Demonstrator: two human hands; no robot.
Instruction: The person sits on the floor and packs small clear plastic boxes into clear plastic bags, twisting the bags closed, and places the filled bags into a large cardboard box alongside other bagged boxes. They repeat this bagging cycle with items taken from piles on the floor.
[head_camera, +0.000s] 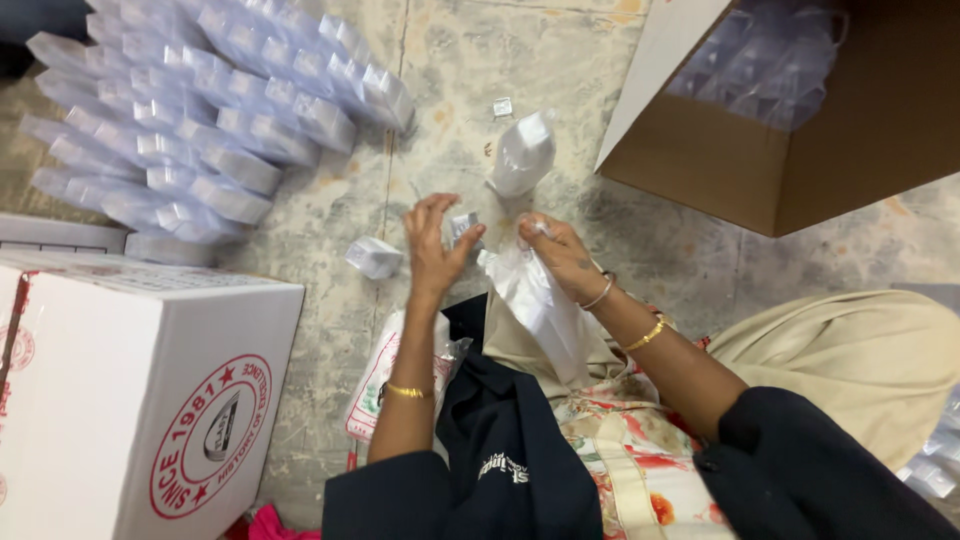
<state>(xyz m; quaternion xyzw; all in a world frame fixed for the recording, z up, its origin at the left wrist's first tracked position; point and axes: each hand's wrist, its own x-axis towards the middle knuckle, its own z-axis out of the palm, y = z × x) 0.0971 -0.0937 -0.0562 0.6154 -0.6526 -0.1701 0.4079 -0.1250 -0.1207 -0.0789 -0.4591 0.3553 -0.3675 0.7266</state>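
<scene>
My left hand (433, 250) pinches a small clear wrapped piece (464, 226) between thumb and fingers, just above my lap. My right hand (563, 253) grips the top edge of a thin white plastic bag (540, 305) that hangs down toward my lap. The two hands are close together, almost touching. A filled, knotted white bag (523, 152) stands on the floor just beyond them. A single small wrapped piece (374, 257) lies on the floor left of my left hand.
Rows of filled clear packets (215, 110) are stacked on the floor at upper left. A white printed carton (130, 390) stands at lower left. An open brown cardboard box (800, 150) holding clear packets sits at upper right. A printed bag (375, 385) lies by my left forearm.
</scene>
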